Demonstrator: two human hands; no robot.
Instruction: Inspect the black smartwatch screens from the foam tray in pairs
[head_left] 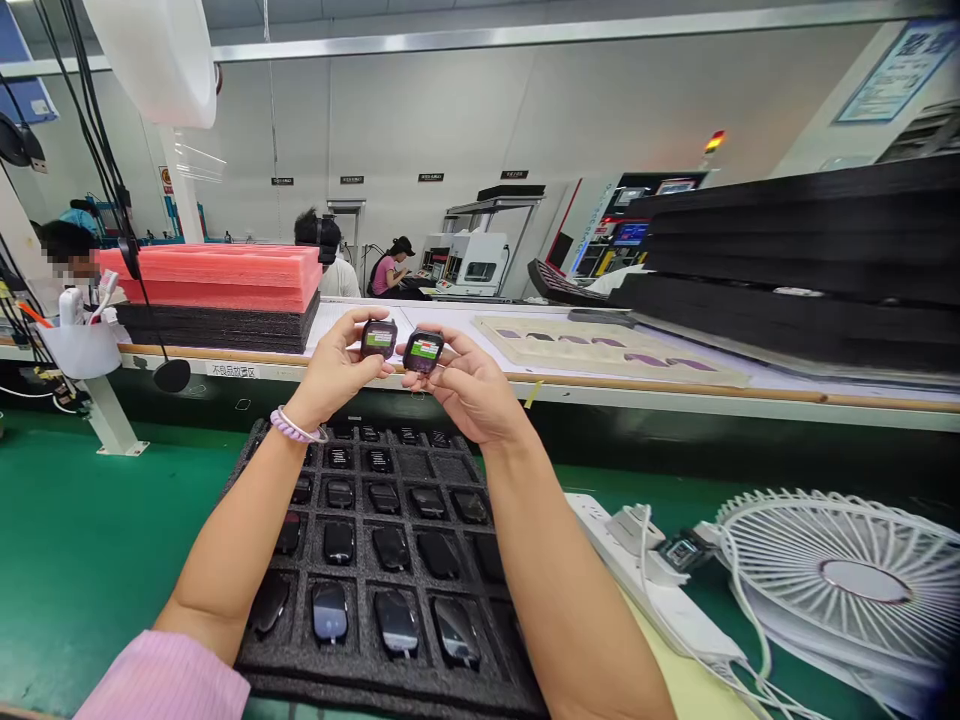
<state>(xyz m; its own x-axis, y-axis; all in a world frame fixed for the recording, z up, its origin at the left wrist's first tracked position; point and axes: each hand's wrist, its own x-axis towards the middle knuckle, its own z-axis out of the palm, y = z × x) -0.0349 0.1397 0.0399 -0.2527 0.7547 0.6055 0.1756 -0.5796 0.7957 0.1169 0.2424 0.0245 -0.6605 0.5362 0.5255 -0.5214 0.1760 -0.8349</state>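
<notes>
My left hand (335, 372) holds up a small black device (379, 339) with a lit green and red screen. My right hand (466, 388) holds a second, matching device (424, 351) right beside it; the two nearly touch. Both are raised above a black foam tray (390, 690) on the green bench, its pockets filled with several dark-screened devices. A purple bead bracelet (295, 428) sits on my left wrist.
A white power strip (660, 595) with plugs and a white fan (855, 580) lie at the right. A conveyor shelf behind carries pink foam (217, 277), black foam stacks (810, 270) and a beige tray (600, 350). Other people sit at far benches.
</notes>
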